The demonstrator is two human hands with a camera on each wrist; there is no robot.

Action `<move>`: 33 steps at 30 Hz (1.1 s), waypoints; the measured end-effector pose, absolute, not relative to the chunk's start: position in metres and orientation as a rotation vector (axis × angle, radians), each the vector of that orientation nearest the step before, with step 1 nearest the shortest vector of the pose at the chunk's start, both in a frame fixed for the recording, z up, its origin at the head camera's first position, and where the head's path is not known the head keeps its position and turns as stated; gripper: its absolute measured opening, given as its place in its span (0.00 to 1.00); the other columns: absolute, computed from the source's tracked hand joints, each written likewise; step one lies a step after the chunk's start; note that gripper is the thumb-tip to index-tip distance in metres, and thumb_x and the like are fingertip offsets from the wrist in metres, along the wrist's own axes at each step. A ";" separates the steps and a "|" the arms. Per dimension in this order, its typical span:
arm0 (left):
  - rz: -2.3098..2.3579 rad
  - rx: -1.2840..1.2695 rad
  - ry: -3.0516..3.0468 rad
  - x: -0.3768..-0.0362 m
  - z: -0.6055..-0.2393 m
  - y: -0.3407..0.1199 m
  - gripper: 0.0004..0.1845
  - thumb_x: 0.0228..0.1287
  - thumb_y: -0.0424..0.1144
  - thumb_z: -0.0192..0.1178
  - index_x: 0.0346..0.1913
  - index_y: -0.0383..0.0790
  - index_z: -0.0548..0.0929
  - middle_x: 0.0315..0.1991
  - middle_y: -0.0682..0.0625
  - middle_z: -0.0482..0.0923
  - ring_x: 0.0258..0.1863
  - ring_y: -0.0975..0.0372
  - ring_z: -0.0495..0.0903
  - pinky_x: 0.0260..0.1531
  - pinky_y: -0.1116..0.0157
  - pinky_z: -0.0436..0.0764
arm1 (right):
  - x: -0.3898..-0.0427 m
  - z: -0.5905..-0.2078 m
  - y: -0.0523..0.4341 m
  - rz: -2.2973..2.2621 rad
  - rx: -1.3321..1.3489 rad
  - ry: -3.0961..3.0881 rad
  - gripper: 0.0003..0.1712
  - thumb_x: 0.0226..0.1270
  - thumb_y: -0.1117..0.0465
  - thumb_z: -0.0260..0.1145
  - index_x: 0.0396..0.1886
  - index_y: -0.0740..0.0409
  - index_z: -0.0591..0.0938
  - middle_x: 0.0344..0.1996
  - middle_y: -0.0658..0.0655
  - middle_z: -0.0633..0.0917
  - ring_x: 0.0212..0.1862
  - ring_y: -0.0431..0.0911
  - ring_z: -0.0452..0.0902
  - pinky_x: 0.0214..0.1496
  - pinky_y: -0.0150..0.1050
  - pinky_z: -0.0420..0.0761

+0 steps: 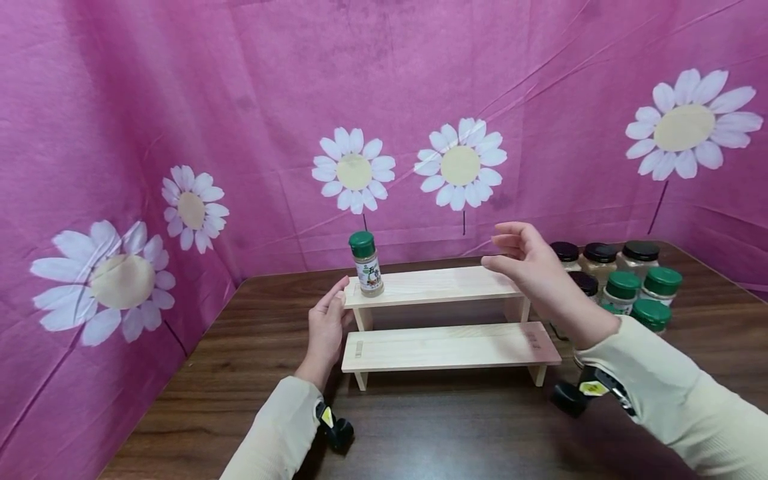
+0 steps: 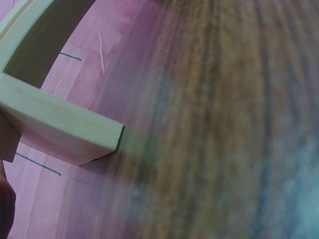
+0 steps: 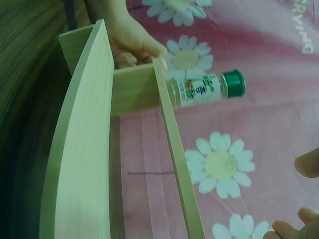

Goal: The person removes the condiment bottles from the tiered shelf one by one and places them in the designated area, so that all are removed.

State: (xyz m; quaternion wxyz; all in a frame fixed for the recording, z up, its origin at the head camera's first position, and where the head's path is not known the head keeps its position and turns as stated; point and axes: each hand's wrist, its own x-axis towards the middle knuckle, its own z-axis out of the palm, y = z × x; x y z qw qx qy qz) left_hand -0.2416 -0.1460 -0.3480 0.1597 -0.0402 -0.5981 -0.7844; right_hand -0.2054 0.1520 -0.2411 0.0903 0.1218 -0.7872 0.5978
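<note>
A two-tier wooden rack [image 1: 444, 347] of pale boards stands on the table. On the left end of its upper board is a small clear spice jar [image 1: 369, 270] with a green cap and printed label, standing upright. My left hand [image 1: 326, 327] grips the left end of the upper tier; the right wrist view shows curled fingers [image 3: 130, 57] beside the end support. Over the right end of the upper board hovers my right hand [image 1: 531, 270], fingers loosely bent and thumb apart, holding nothing. In the left wrist view, part of the rack [image 2: 60, 119] shows and the hand is mostly out of frame.
Several more jars stand grouped at the right of the table, some with black lids [image 1: 600, 252] and some with green lids [image 1: 651, 313]. My right forearm passes in front of part of them. A pink cloth [image 1: 270, 80] with white flowers hangs behind the dark wooden table [image 1: 444, 427].
</note>
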 end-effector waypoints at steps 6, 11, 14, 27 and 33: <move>-2.226 -0.112 -1.714 -0.242 -0.349 -0.146 0.22 0.65 0.30 0.43 0.61 0.27 0.70 0.60 0.34 0.69 0.42 0.68 0.79 0.43 0.69 0.80 | -0.209 -0.241 0.129 1.909 0.384 -2.272 0.34 0.59 0.68 0.61 0.63 0.68 0.58 0.53 0.62 0.68 0.52 0.47 0.68 0.46 0.25 0.73; -2.242 -0.125 -1.699 -0.243 -0.349 -0.146 0.22 0.66 0.29 0.42 0.61 0.26 0.69 0.60 0.33 0.68 0.41 0.68 0.79 0.41 0.70 0.80 | -0.210 -0.245 0.111 1.971 0.407 -2.206 0.32 0.58 0.69 0.61 0.61 0.68 0.61 0.52 0.63 0.70 0.53 0.48 0.67 0.47 0.28 0.72; -2.245 -0.122 -1.695 -0.242 -0.349 -0.145 0.22 0.66 0.29 0.42 0.61 0.27 0.69 0.60 0.33 0.68 0.41 0.68 0.79 0.41 0.70 0.80 | -0.211 -0.246 0.100 1.998 0.422 -2.189 0.32 0.57 0.69 0.62 0.61 0.68 0.62 0.54 0.66 0.70 0.55 0.52 0.66 0.49 0.31 0.71; -2.237 -0.116 -1.701 -0.244 -0.349 -0.146 0.22 0.65 0.30 0.43 0.61 0.28 0.71 0.60 0.35 0.70 0.41 0.68 0.79 0.41 0.70 0.80 | -0.220 -0.247 0.058 2.053 0.461 -2.237 0.32 0.56 0.70 0.63 0.61 0.64 0.64 0.59 0.66 0.70 0.61 0.58 0.64 0.62 0.49 0.68; -2.233 -0.120 -1.715 -0.243 -0.350 -0.146 0.22 0.66 0.30 0.42 0.61 0.28 0.70 0.60 0.35 0.69 0.42 0.68 0.79 0.43 0.69 0.80 | -0.225 -0.252 0.041 1.979 0.467 -2.323 0.35 0.57 0.65 0.65 0.65 0.60 0.65 0.63 0.63 0.68 0.65 0.56 0.61 0.65 0.49 0.65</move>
